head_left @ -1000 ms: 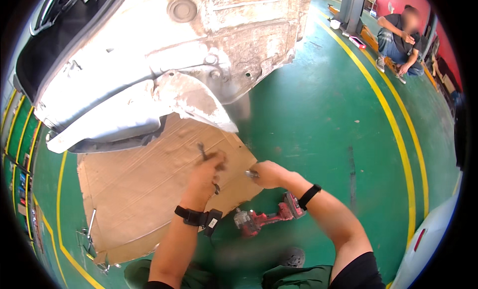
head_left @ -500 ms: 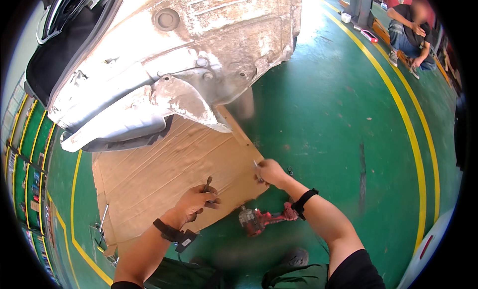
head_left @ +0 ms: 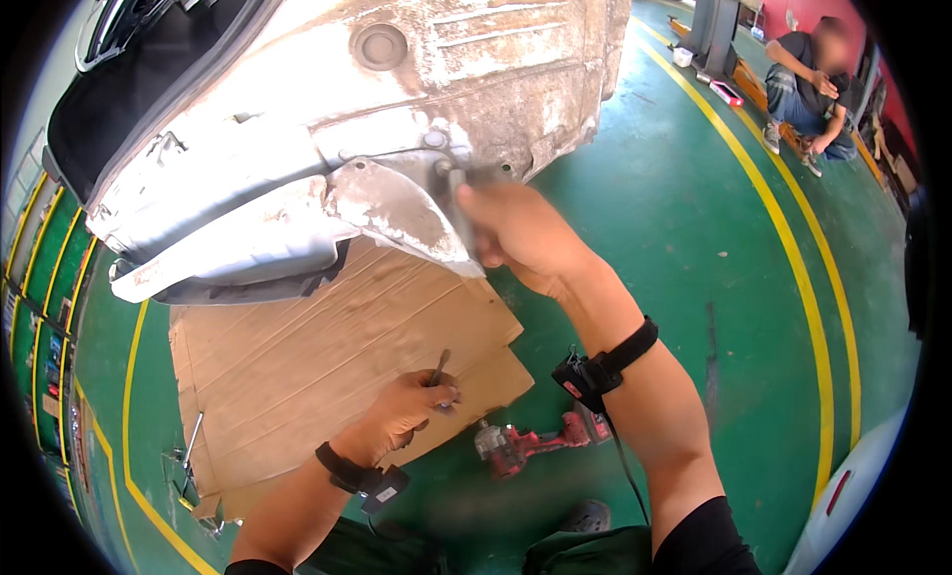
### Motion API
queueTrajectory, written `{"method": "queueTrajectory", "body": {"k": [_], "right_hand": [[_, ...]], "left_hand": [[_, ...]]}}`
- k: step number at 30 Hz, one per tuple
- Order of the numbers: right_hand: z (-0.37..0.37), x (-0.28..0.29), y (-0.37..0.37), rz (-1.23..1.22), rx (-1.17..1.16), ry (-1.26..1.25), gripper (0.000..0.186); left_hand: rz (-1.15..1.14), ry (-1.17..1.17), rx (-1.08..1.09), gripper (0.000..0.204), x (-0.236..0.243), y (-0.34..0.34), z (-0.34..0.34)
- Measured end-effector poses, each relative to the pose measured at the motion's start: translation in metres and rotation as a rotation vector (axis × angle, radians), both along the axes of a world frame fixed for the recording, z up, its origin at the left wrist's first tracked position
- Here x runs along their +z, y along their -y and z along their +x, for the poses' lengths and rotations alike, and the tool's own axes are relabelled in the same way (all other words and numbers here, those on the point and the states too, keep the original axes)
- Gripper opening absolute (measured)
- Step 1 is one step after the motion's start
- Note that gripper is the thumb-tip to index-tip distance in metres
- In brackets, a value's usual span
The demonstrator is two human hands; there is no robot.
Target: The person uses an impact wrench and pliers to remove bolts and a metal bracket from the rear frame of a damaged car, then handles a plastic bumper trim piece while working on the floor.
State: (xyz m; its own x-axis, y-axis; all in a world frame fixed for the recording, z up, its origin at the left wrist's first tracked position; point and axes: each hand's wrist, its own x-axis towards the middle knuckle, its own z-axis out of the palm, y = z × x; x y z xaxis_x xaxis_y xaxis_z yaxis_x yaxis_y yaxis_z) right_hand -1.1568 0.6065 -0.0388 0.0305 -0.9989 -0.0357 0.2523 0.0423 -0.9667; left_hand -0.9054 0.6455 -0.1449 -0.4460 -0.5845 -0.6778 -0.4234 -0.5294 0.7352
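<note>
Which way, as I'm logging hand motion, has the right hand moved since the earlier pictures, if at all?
Yes: against the cardboard, the right hand has moved up the picture, toward the worn metal panel.

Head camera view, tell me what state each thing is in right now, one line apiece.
Left hand: closed around a slim dark tool.
Slim dark tool: gripped, one end sticking up.
Right hand: up at the car panel, blurred; grip unclear.
Car panel: scuffed, stained brown.
Cardboard: flat on the floor, creased.
Red power tool: lying down, unheld.
Other person: crouching.
</note>
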Motion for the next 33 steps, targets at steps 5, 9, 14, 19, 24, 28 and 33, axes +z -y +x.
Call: {"method": "queueTrajectory", "body": {"k": [5, 9, 14, 19, 24, 28, 33], "right_hand": [[0.003, 0.005, 0.003, 0.012, 0.030, 0.039, 0.035], [0.003, 0.004, 0.009, 0.049, 0.041, 0.178, 0.032], [0.005, 0.001, 0.013, 0.076, 0.009, 0.277, 0.029], [0.011, 0.011, 0.013, 0.082, -0.096, 0.133, 0.028], [0.023, 0.027, 0.003, 0.114, -0.180, 0.003, 0.027], [0.020, 0.010, 0.009, 0.069, -0.182, 0.209, 0.041], [0.012, 0.019, 0.004, 0.066, -0.182, -0.058, 0.028]], "left_hand": [[0.022, 0.014, -0.016, 0.025, 0.009, -0.003, -0.006], [0.025, -0.039, -0.032, 0.027, 0.003, -0.002, 0.001], [0.047, -0.067, -0.025, 0.026, -0.002, -0.001, 0.005], [0.045, -0.043, -0.009, 0.024, 0.002, 0.003, 0.003], [0.001, -0.085, 0.111, 0.022, -0.018, 0.009, 0.011], [0.016, -0.112, 0.123, 0.022, -0.016, 0.010, 0.009], [0.048, -0.114, 0.149, 0.021, -0.016, 0.008, 0.010]]}}
